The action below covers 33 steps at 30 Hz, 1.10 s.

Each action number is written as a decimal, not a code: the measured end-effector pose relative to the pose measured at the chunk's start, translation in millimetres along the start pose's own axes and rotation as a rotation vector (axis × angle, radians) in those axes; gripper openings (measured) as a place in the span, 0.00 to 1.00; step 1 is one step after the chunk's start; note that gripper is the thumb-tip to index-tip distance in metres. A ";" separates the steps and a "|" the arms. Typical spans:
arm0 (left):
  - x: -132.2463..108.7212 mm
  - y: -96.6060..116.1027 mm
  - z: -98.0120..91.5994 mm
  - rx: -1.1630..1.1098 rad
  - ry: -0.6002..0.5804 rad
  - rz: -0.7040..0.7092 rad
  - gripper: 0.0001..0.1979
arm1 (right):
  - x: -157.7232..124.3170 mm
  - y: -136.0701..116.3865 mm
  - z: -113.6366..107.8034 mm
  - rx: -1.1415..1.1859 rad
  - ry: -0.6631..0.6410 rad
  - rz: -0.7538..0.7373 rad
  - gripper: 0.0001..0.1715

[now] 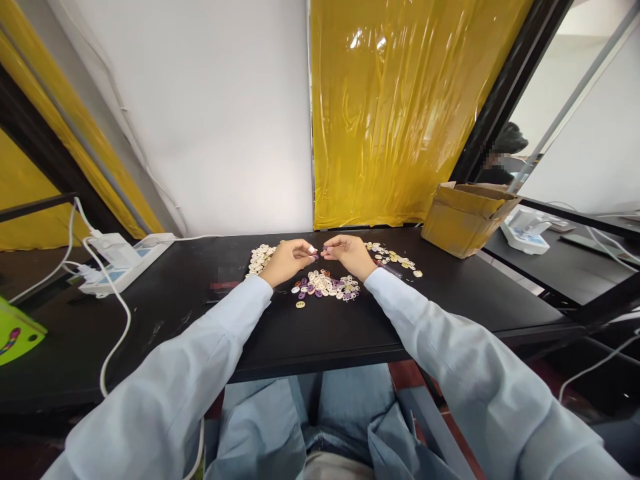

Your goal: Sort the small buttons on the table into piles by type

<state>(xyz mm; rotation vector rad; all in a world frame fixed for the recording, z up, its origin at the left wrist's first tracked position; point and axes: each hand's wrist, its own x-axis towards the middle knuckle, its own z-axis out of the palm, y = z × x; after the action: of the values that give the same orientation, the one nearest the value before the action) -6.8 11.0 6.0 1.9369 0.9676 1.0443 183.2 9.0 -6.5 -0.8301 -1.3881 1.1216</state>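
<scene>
My left hand [289,259] and my right hand [347,254] hover close together over a black table [320,327], fingertips almost meeting. Each pinches a tiny purple piece between thumb and fingers. Just below them lies a pile of small white and purple ring-shaped pieces [327,286]. A pile of cream pieces [261,259] sits left of my left hand. More cream and yellowish pieces [395,257] are scattered right of my right hand. Both sleeves are light blue.
An open cardboard box [465,217] stands at the table's back right. A white power strip with chargers and cables [120,261] lies at the back left. Yellow plastic sheeting [400,107] hangs behind. Another person sits far right behind a second table [560,263].
</scene>
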 end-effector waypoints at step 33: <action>4.1 0.0 18.3 -0.209 0.147 0.019 0.15 | -2.9 4.8 -4.0 -0.509 -0.133 -0.145 0.08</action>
<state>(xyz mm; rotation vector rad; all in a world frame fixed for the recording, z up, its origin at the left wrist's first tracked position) 10.9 10.2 -0.2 1.7212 0.8823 1.2611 187.0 8.4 -12.2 -1.0039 -1.8540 0.7278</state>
